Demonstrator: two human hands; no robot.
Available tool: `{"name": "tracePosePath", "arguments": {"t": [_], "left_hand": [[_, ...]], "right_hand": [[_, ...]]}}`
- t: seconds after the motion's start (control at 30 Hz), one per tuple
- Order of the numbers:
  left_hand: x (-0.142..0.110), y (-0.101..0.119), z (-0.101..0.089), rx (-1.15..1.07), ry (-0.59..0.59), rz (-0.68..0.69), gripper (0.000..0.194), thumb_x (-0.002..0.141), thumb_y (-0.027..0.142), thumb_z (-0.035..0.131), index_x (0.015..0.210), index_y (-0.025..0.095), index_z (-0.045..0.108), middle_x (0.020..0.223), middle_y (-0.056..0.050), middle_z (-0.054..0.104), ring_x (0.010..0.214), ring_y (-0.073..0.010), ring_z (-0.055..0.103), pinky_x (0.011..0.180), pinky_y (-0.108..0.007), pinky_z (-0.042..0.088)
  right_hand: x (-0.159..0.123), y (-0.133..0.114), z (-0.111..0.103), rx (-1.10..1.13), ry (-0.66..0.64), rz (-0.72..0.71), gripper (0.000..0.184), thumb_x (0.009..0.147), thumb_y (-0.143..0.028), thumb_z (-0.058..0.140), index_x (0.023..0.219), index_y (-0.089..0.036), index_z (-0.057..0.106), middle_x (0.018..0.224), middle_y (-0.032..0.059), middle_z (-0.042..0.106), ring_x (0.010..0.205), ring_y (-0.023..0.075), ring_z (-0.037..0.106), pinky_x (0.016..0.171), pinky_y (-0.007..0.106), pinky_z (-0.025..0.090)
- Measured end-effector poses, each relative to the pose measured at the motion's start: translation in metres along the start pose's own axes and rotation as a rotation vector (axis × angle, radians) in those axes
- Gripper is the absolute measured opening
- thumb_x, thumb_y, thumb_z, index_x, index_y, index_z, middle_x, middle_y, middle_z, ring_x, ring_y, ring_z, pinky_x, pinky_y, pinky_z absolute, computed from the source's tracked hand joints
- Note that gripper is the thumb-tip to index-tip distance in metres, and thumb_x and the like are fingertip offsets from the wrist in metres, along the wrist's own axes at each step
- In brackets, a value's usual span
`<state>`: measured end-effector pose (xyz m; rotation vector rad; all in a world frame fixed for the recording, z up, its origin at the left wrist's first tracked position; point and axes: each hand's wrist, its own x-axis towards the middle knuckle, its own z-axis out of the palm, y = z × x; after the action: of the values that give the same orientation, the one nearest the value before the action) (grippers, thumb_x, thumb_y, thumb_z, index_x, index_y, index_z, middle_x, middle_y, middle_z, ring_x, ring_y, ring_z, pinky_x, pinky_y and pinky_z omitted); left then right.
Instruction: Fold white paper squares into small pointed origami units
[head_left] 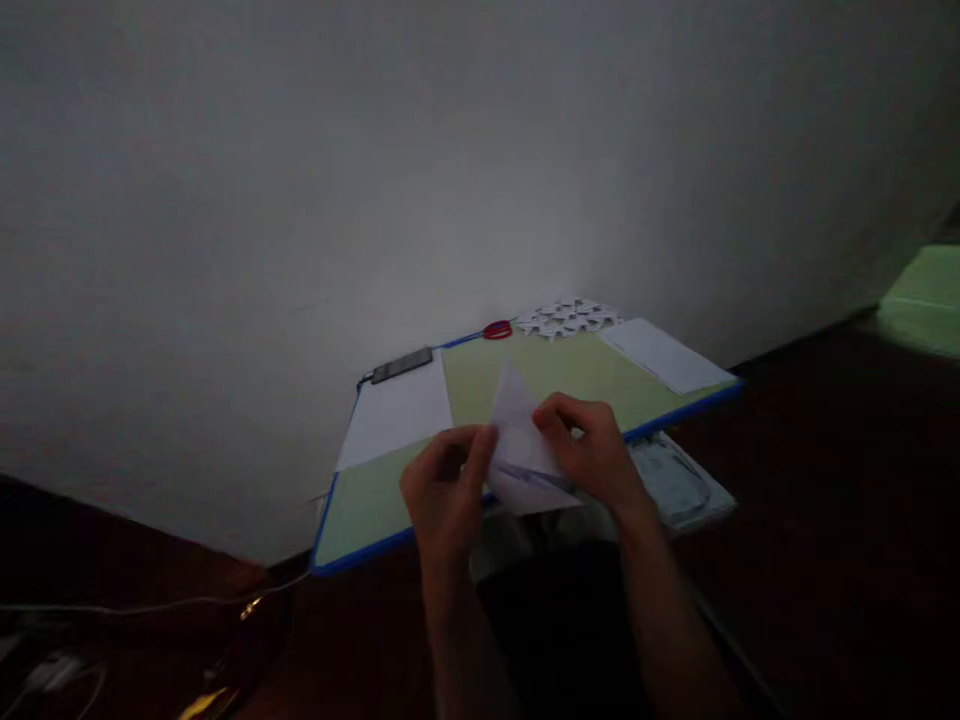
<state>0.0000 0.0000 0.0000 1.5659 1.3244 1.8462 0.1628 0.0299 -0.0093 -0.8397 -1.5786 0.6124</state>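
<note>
A folded sheet of white paper (523, 440) is held up between my two hands, over the near edge of the table. It narrows to a point at the top, and its lower layers gape apart along a dark fold. My left hand (448, 480) pinches its left edge between thumb and fingers. On the opposite edge, my right hand (589, 445) grips the paper with thumb and curled forefinger. Dim light and blur hide the finer creases.
The pale green tabletop (480, 375) has a blue rim. On it lie white sheets (397, 412), a phone (403, 366), red-handled scissors (497, 330), a cluster of folded white paper pieces (568, 318) and more paper (667, 355). Behind stands a wall; a cable (150, 608) runs left.
</note>
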Motion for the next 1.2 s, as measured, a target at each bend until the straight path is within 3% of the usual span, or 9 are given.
{"name": "tracePosePath", "arguments": {"t": [0.2,0.37,0.47,0.6,0.73,0.83,0.97,1.1,1.2], "left_hand": [[0.0,0.0,0.0,-0.018,0.018,-0.008,0.016,0.078,0.033,0.082,0.076,0.018,0.077,0.066,0.0,0.072,0.059,-0.0122,0.065,0.055,-0.02,0.051],[0.002,-0.003,0.001,-0.013,-0.027,0.0,0.016,0.079,0.033,0.081,0.077,0.018,0.077,0.067,-0.001,0.073,0.06,-0.0129,0.066,0.056,-0.021,0.052],[0.003,-0.006,-0.001,0.003,-0.098,0.017,0.015,0.08,0.032,0.081,0.077,0.018,0.077,0.071,-0.002,0.074,0.064,-0.0139,0.068,0.06,-0.023,0.054],[0.003,-0.007,-0.001,0.056,-0.207,0.036,0.015,0.082,0.032,0.079,0.078,0.018,0.077,0.072,-0.002,0.074,0.065,-0.0141,0.067,0.062,-0.023,0.052],[0.002,-0.006,0.001,0.081,-0.318,0.062,0.014,0.084,0.031,0.078,0.079,0.018,0.077,0.074,-0.003,0.075,0.067,-0.0139,0.066,0.063,-0.023,0.051],[0.002,-0.005,0.002,0.064,-0.339,0.054,0.014,0.084,0.032,0.078,0.079,0.019,0.077,0.074,-0.002,0.074,0.067,-0.0136,0.066,0.064,-0.023,0.05],[0.003,-0.004,0.001,-0.038,-0.348,0.046,0.022,0.085,0.04,0.076,0.081,0.019,0.076,0.074,-0.002,0.073,0.069,-0.0142,0.065,0.066,-0.024,0.049],[0.004,-0.009,-0.001,-0.231,-0.463,0.02,0.041,0.08,0.057,0.076,0.092,0.018,0.076,0.081,-0.005,0.072,0.076,-0.0182,0.064,0.069,-0.027,0.049],[0.003,-0.013,-0.001,-0.229,-0.55,-0.009,0.039,0.073,0.052,0.084,0.09,0.018,0.075,0.081,-0.004,0.069,0.077,-0.0185,0.062,0.071,-0.027,0.047]], "right_hand": [[0.002,0.003,0.005,-0.05,0.056,-0.011,0.053,0.097,-0.048,0.058,0.054,-0.02,0.044,0.051,-0.007,0.036,0.049,0.0089,0.034,0.05,0.026,0.026],[0.002,0.009,-0.002,-0.053,-0.005,-0.012,0.052,0.098,-0.054,0.054,0.059,-0.02,0.048,0.054,-0.0055,0.042,0.052,0.01,0.039,0.052,0.026,0.028],[0.002,0.013,-0.005,0.086,-0.027,0.073,0.053,0.102,-0.059,0.041,0.07,-0.02,0.057,0.058,-0.0033,0.048,0.053,0.0122,0.046,0.051,0.026,0.031],[0.002,0.01,-0.003,0.151,0.082,0.134,0.053,0.103,-0.06,0.036,0.075,-0.02,0.057,0.059,-0.0032,0.047,0.053,0.0128,0.046,0.049,0.026,0.03],[0.004,0.002,0.001,0.019,0.194,0.054,0.048,0.102,-0.048,0.051,0.063,-0.021,0.042,0.057,-0.0062,0.037,0.053,0.0104,0.037,0.05,0.026,0.026],[0.005,-0.001,0.002,-0.036,0.246,-0.015,0.047,0.101,-0.04,0.054,0.061,-0.021,0.04,0.055,-0.0076,0.033,0.051,0.0093,0.033,0.05,0.026,0.025],[0.005,-0.002,0.001,-0.063,0.355,-0.045,0.046,0.101,-0.038,0.054,0.06,-0.021,0.039,0.055,-0.008,0.032,0.051,0.0092,0.032,0.05,0.026,0.024],[0.006,-0.002,0.002,-0.016,0.528,0.015,0.047,0.1,-0.04,0.055,0.061,-0.022,0.037,0.057,-0.0076,0.031,0.054,0.01,0.032,0.049,0.026,0.024],[0.006,-0.001,0.003,0.001,0.573,0.03,0.048,0.099,-0.044,0.055,0.06,-0.022,0.037,0.058,-0.0072,0.031,0.056,0.0106,0.032,0.051,0.026,0.025]]}}
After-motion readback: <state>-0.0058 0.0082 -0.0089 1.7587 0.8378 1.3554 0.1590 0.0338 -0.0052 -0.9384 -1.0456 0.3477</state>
